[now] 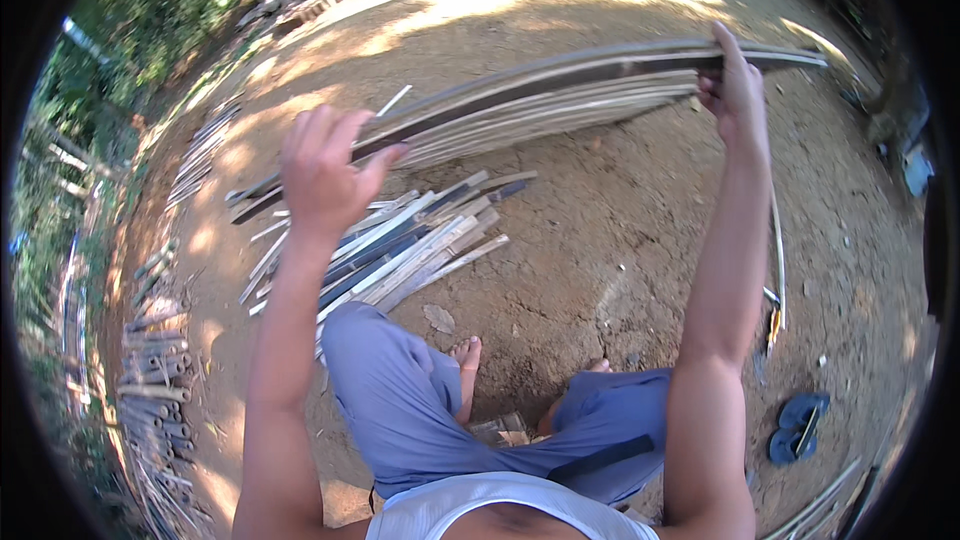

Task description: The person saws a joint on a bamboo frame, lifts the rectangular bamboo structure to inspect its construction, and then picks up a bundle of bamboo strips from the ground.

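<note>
Both my arms stretch forward over the dirt ground to a long dark bamboo slat (540,90). Near its left end my left hand (325,170) grips it, thumb on the near side. Toward the right end my right hand (735,90) is closed around it, with the thumb pointing up. Just beneath and along the slat runs a row of pale bamboo slats (570,118); whether these are joined to it I cannot tell. Closer to me, left of centre, lies a loose pile of split bamboo strips (420,250), pale and dark.
Short bamboo tubes (155,390) are stacked at the left edge, with thin sticks (205,155) farther up. On the right lie a yellow-and-black handled tool (773,325), a long thin strip (779,250) and dark flip-flops (797,430). My bare feet (466,352) rest on the dirt.
</note>
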`<state>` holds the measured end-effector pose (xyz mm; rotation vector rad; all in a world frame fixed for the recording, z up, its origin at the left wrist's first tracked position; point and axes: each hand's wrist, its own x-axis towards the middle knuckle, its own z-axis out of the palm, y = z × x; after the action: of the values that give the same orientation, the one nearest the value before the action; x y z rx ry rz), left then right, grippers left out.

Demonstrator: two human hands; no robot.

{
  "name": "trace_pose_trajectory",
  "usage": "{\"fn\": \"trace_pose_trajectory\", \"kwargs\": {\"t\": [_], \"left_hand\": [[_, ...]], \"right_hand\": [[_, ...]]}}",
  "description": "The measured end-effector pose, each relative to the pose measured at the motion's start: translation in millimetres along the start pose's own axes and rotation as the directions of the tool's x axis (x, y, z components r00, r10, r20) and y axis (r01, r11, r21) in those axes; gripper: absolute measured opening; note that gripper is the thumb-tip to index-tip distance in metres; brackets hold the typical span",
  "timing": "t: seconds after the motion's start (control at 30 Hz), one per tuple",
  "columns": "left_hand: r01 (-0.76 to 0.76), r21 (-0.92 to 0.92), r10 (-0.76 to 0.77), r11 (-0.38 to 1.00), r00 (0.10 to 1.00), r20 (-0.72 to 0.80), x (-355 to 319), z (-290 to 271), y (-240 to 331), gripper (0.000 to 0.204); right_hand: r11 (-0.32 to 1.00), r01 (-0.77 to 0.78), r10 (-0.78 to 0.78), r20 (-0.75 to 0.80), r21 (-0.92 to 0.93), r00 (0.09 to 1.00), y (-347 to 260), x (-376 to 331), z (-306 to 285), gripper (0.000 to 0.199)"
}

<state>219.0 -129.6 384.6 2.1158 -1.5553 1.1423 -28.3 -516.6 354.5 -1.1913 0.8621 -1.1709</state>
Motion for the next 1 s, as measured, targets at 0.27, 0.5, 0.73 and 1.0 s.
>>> {"fn": "trace_pose_trajectory", "kwargs": {"t": [0.27,0.5,0.73,1.0], "left_hand": [[0.107,-0.141,-0.122,0.984,0.987,-0.105,-6,8,19,0.046],[0.114,-0.074,-0.122,0.991,0.986,-0.117,-32,-7,31,0.043],[0.189,-0.063,-0.195,0.980,0.974,-0.115,-37,3,35,0.049],[0.163,-0.051,-0.170,0.985,0.953,-0.249,-27,14,21,0.057]], "right_hand": [[0.897,0.002,0.014,0.033,-0.442,0.999,-26,-17,-43,0.081],[0.460,0.216,-0.057,0.214,-0.862,0.975,-79,-62,-67,0.062],[0.024,0.932,-0.547,0.775,-0.362,0.315,-54,-146,45,0.063],[-0.095,0.947,-0.600,0.777,-0.307,0.192,-16,-123,83,0.038]]}}
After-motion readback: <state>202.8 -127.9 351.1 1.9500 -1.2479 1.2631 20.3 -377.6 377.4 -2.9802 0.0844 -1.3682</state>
